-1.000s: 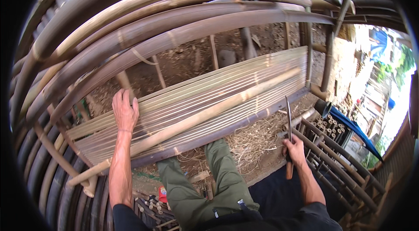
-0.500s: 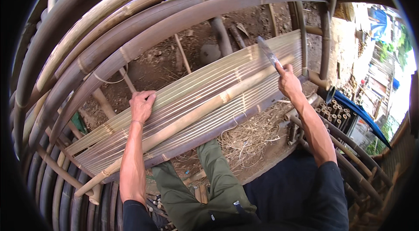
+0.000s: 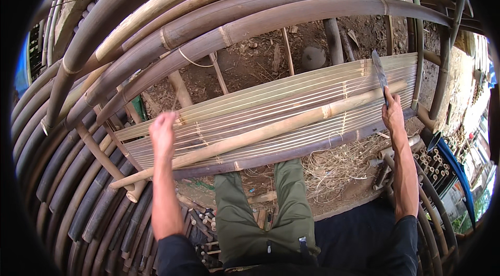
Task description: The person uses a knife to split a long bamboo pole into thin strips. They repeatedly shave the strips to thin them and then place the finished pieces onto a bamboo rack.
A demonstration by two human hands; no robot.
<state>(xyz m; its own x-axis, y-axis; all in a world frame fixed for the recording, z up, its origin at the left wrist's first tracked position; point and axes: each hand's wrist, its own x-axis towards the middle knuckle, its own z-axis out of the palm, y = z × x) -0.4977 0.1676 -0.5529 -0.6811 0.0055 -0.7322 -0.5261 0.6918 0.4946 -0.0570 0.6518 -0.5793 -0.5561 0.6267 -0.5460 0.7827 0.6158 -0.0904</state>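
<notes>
Nearest are two legs in green trousers (image 3: 291, 192), with a dark bamboo rail (image 3: 291, 155) just past the knees and a messy heap of shavings (image 3: 336, 169) by the right knee. Beyond the rail lie the bamboo slats (image 3: 291, 88), long and thin, running side to side and tilting up toward the right. A pale pole (image 3: 260, 135) lies on top of them, much the same way, and its left end pokes out past them. The right hand (image 3: 394, 112) is at the slats' right end, fingers closed tight around a knife (image 3: 380, 72). The blade points away from the body, across the slats; I cannot tell if it touches them. The left hand (image 3: 163, 129) is over their left end, blurry, so I cannot tell if its fingers pinch anything. Past the slats' far edge is a gap showing brown dirt (image 3: 255, 62), then big curved bamboo poles (image 3: 291, 7).
</notes>
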